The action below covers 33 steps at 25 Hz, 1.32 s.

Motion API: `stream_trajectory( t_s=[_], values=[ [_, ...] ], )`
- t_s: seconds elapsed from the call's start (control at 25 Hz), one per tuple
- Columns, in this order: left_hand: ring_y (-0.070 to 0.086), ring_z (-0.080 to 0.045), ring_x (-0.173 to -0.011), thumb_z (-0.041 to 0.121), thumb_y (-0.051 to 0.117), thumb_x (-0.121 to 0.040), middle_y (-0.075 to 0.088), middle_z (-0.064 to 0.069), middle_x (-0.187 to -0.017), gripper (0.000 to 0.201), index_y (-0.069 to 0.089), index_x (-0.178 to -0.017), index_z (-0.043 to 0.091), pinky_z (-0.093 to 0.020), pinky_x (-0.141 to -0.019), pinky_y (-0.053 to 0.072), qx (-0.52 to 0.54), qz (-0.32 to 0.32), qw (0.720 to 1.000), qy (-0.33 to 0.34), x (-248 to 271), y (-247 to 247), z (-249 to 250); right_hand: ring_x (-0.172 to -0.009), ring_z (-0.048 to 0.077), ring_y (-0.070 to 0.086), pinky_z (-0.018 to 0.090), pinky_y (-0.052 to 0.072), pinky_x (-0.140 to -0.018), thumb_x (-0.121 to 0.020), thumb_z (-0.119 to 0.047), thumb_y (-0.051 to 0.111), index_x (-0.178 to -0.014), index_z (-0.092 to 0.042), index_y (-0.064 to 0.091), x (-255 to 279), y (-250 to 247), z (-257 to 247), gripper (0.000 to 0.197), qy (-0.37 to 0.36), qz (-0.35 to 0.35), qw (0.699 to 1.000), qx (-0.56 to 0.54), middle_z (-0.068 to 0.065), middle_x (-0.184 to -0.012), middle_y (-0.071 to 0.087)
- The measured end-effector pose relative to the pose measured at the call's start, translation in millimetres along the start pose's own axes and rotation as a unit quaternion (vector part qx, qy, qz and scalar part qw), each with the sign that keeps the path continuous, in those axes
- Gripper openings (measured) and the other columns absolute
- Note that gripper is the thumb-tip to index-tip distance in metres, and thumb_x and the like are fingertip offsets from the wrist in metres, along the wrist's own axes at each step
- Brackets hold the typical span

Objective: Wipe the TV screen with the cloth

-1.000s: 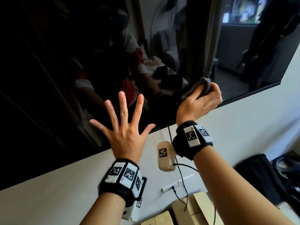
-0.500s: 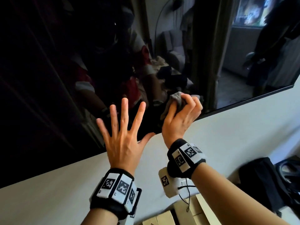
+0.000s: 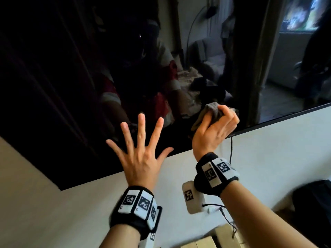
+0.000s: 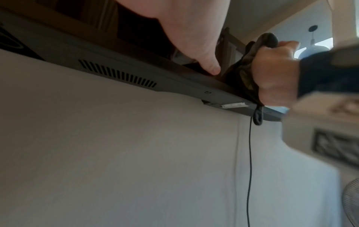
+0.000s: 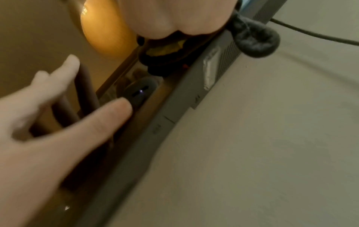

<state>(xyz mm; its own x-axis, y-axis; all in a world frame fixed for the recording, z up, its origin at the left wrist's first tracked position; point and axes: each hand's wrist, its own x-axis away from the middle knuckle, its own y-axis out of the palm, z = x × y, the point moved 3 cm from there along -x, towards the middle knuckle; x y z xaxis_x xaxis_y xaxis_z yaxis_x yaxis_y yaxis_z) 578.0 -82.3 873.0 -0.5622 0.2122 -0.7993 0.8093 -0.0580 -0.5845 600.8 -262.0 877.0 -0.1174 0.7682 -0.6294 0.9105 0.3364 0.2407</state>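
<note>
A large dark TV screen (image 3: 62, 86) hangs on a white wall and mirrors the room. My right hand (image 3: 215, 127) grips a bunched grey cloth (image 3: 212, 109) and holds it against the glass near the lower edge. A corner of the cloth (image 5: 256, 40) droops over the TV's bottom bezel (image 4: 174, 86). My left hand (image 3: 141, 145) lies flat on the screen with its fingers spread, just left of the right hand. In the left wrist view the cloth (image 4: 246, 73) shows dark beside my right hand (image 4: 276, 76).
A thin black cable (image 3: 231, 147) hangs down the white wall (image 3: 268, 149) below the TV. Cardboard boxes (image 3: 211, 242) sit under my arms. A black bag (image 3: 315, 199) lies at the lower right. A fan's edge (image 4: 351, 202) shows low in the left wrist view.
My right hand has slid the cloth leftward along the screen's lower edge, towards the left hand. The left hand has stayed spread flat on the glass.
</note>
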Motion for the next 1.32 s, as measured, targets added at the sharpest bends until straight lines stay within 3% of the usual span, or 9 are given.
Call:
stream_trajectory(
  t_s=[0.12,0.24,0.44,0.6,0.8,0.92,1.0,1.16,1.32],
  values=[
    [-0.006,-0.037,-0.149,0.063,0.063,-0.079,-0.007,0.002,-0.163,0.094,0.009,-0.154,0.042,-0.077,-0.107,0.004,0.013,-0.017,1.0,0.005,-2,-4,-3,-0.108,0.018,0.042,0.028,0.032,-0.099,-0.091,-0.021,0.047,-0.112,-0.002,0.054,6,6,-14,0.029,0.08,0.067,0.995,0.003,0.014,-0.112,0.049],
    [-0.005,-0.035,-0.149,0.06,0.066,-0.077,-0.01,0.002,-0.163,0.099,0.006,-0.154,0.042,-0.075,-0.108,0.003,0.026,-0.027,0.999,0.016,-2,-8,-6,-0.107,0.009,0.038,0.02,0.026,-0.1,-0.093,-0.023,0.046,-0.113,-0.004,0.052,36,9,-25,0.029,0.013,-0.001,1.0,0.009,0.013,-0.114,0.046],
    [0.003,-0.034,-0.149,0.064,0.07,-0.073,0.001,-0.004,-0.163,0.103,0.015,-0.155,0.036,-0.066,-0.113,-0.002,0.055,-0.01,0.998,-0.002,17,-19,-65,-0.106,0.015,0.042,0.04,0.036,-0.099,-0.095,-0.031,0.043,-0.113,-0.005,0.052,33,10,-25,0.033,0.14,0.093,0.986,0.005,0.01,-0.112,0.046],
    [0.008,-0.038,-0.148,0.063,0.069,-0.075,0.001,-0.005,-0.163,0.1,0.014,-0.155,0.037,-0.07,-0.111,0.005,0.024,-0.013,1.0,0.009,26,-15,-112,-0.11,0.008,0.037,0.018,0.024,-0.1,-0.092,-0.022,0.045,-0.112,-0.003,0.052,91,26,-63,0.029,0.007,-0.01,1.0,0.008,0.013,-0.114,0.047],
    [-0.007,-0.029,-0.15,0.064,0.065,-0.078,-0.01,0.001,-0.163,0.098,0.008,-0.155,0.039,-0.063,-0.114,-0.006,0.035,-0.02,0.999,0.02,27,-10,-115,-0.109,0.024,0.045,0.036,0.033,-0.098,-0.094,-0.019,0.05,-0.112,-0.004,0.053,96,41,-74,0.024,0.113,0.089,0.99,-0.004,0.006,-0.111,0.046],
    [-0.016,-0.025,-0.149,0.057,0.068,-0.079,-0.017,0.003,-0.162,0.101,0.005,-0.155,0.04,-0.059,-0.115,-0.009,0.049,-0.024,0.998,0.028,28,-12,-120,-0.109,0.015,0.041,0.02,0.026,-0.099,-0.093,-0.02,0.047,-0.112,-0.004,0.052,140,45,-91,0.026,0.026,0.016,0.999,0.011,0.012,-0.112,0.048],
    [-0.01,-0.023,-0.15,0.055,0.066,-0.082,-0.014,0.003,-0.163,0.094,0.008,-0.155,0.039,-0.057,-0.117,-0.002,0.05,-0.013,0.998,0.045,32,-14,-127,-0.109,0.014,0.039,0.021,0.026,-0.1,-0.092,-0.019,0.047,-0.112,-0.004,0.051,139,44,-89,0.025,-0.005,-0.005,1.0,0.005,0.012,-0.112,0.047],
    [0.011,-0.029,-0.149,0.055,0.061,-0.087,-0.005,-0.001,-0.163,0.083,0.017,-0.155,0.037,-0.05,-0.119,0.005,0.057,0.011,0.997,0.052,42,-16,-162,-0.111,0.021,0.042,0.033,0.031,-0.101,-0.092,-0.019,0.048,-0.113,-0.004,0.052,135,52,-100,0.026,0.104,0.07,0.992,-0.016,0.008,-0.112,0.047],
    [0.006,-0.032,-0.149,0.058,0.054,-0.091,0.0,-0.005,-0.164,0.085,0.005,-0.156,0.034,-0.054,-0.118,0.006,0.063,0.041,0.997,0.011,59,-14,-206,-0.11,0.02,0.039,0.018,0.021,-0.102,-0.089,-0.016,0.049,-0.113,-0.011,0.048,194,59,-124,0.024,-0.053,-0.067,0.996,-0.01,0.014,-0.114,0.045]
  ],
)
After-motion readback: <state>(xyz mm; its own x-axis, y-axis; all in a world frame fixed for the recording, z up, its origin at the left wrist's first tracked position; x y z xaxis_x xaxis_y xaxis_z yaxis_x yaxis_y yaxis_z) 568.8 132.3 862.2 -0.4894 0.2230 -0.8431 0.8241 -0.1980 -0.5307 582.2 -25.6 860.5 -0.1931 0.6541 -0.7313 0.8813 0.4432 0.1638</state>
